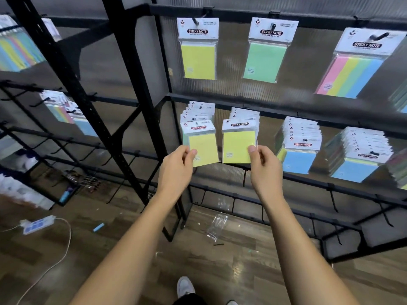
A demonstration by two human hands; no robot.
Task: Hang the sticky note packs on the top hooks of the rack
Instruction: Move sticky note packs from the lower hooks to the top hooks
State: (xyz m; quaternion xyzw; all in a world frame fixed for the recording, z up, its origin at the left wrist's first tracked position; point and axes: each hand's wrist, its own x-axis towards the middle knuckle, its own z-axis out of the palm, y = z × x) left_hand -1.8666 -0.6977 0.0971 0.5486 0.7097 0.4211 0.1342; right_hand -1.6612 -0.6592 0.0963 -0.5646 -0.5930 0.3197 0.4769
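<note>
My left hand [178, 166] pinches the lower left corner of a yellow sticky note pack [203, 148], the front one on a middle-row hook. My right hand [263, 165] pinches the lower right corner of a second yellow pack [237, 146], front of the neighbouring stack. On the top row of the black rack [242, 13] hang a yellow pack [198, 56], a green pack [265, 60] and a multicolour pack [352, 71], one per hook.
Further stacks with blue packs [297, 159] [354, 170] hang on the middle row to the right. Empty hooks line the lower rail [330, 208]. A plastic wrapper [217, 225] and a power strip [36, 225] lie on the wooden floor. A second rack stands at left.
</note>
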